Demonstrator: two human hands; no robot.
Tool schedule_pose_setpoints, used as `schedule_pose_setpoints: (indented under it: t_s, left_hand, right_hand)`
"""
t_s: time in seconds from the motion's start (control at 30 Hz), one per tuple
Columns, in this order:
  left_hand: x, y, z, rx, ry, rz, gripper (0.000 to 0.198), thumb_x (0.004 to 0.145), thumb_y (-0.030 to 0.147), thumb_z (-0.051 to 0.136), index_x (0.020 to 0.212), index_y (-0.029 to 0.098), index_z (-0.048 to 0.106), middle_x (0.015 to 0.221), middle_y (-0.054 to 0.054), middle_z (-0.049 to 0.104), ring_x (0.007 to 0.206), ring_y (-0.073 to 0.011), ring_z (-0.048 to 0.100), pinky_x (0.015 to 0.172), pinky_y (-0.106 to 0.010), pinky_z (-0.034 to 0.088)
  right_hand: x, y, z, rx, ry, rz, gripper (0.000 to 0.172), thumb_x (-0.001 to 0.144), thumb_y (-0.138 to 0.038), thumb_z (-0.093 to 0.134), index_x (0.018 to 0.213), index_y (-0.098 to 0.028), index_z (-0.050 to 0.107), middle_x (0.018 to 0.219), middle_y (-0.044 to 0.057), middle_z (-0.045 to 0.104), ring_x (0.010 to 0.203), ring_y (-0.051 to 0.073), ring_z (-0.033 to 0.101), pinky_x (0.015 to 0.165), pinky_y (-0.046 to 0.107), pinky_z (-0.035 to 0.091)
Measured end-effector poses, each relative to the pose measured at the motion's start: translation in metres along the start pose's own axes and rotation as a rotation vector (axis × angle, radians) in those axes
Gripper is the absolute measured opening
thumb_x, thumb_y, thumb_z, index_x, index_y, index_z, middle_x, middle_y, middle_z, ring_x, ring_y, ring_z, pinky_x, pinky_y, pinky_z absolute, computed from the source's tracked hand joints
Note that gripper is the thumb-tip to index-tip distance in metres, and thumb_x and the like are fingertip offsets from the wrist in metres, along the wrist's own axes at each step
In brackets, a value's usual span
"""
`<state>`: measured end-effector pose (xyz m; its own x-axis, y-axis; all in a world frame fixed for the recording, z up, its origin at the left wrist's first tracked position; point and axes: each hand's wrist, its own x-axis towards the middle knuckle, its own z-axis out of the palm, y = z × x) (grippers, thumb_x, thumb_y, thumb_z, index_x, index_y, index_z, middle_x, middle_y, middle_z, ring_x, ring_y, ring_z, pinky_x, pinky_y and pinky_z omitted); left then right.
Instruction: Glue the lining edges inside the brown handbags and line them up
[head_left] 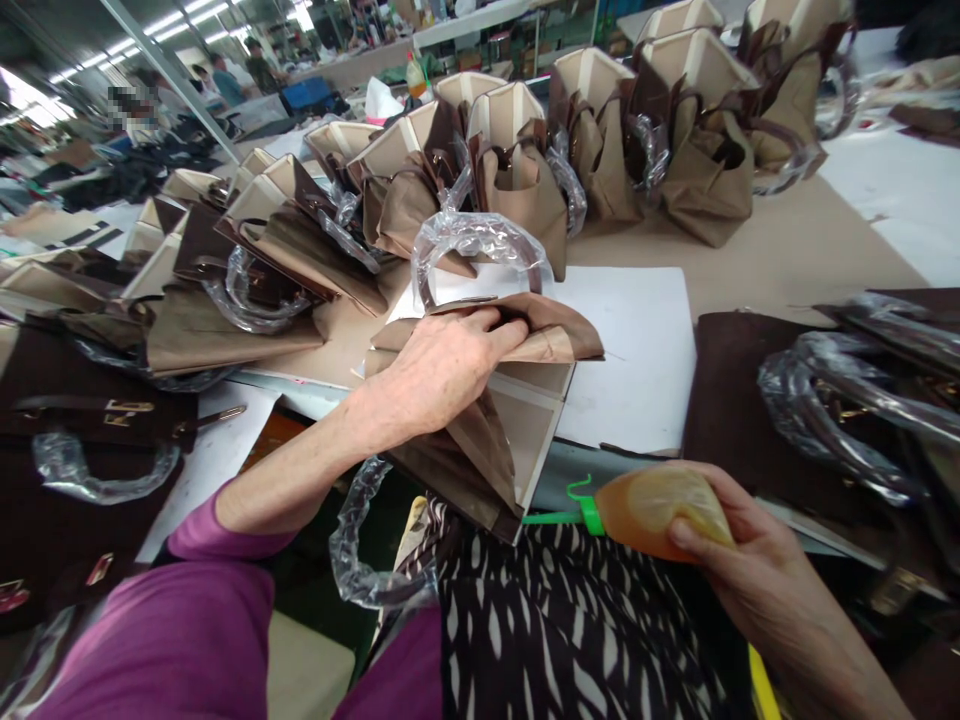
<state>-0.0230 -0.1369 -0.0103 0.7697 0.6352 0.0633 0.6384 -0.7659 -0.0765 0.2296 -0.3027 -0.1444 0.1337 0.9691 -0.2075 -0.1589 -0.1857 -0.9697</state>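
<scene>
A brown handbag (480, 480) lies open at the table's front edge, its beige lining strip showing and its handles wrapped in clear plastic. My left hand (454, 365) is closed on the bag's lining (555, 335), fingertips tucked into a fold. In my right hand (731, 530) is a squeeze bottle (660, 508) of amber liquid, held on its side. Its green nozzle (555, 518) points left, the tip at the bag's lower corner. Whether liquid comes out of the tip is too small to see.
Several similar bags (517, 180) stand in rows across the table at the back and left. Dark brown bag pieces with wrapped handles (825, 410) lie at the right. White paper (637, 350) lies under the work. Another bottle (415, 75) stands behind the rows.
</scene>
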Motion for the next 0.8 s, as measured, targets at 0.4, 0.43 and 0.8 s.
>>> schedule_pose_setpoints:
  t_s: [0.4, 0.43, 0.8]
  left_hand:
    - [0.001, 0.001, -0.002, 0.017, -0.013, -0.019, 0.035, 0.088, 0.007, 0.043, 0.118, 0.015, 0.06, 0.114, -0.01, 0.066, 0.104, -0.0246, 0.064, 0.088, -0.038, 0.054]
    - [0.0, 0.001, -0.002, 0.015, -0.008, -0.018, 0.035, 0.088, 0.007, 0.044, 0.118, 0.015, 0.06, 0.114, -0.01, 0.066, 0.105, -0.0244, 0.064, 0.089, -0.038, 0.054]
    - [0.0, -0.004, 0.002, 0.018, 0.042, 0.007, 0.036, 0.091, 0.01, 0.04, 0.121, 0.017, 0.058, 0.114, -0.009, 0.065, 0.102, -0.0237, 0.063, 0.086, -0.036, 0.053]
  right_hand:
    - [-0.016, -0.007, 0.012, 0.207, 0.246, 0.184, 0.045, 0.052, -0.04, 0.093, 0.089, -0.025, 0.073, 0.084, 0.004, 0.071, 0.074, 0.017, 0.065, 0.066, 0.015, 0.052]
    - [-0.015, -0.01, 0.014, 0.225, 0.272, 0.212, 0.047, 0.05, -0.04, 0.093, 0.089, -0.024, 0.073, 0.084, 0.004, 0.071, 0.074, 0.017, 0.065, 0.065, 0.015, 0.052]
    - [-0.027, -0.004, 0.016, 0.228, 0.242, 0.289, 0.051, 0.051, -0.04, 0.093, 0.094, -0.021, 0.072, 0.09, 0.007, 0.071, 0.077, 0.021, 0.068, 0.068, 0.02, 0.056]
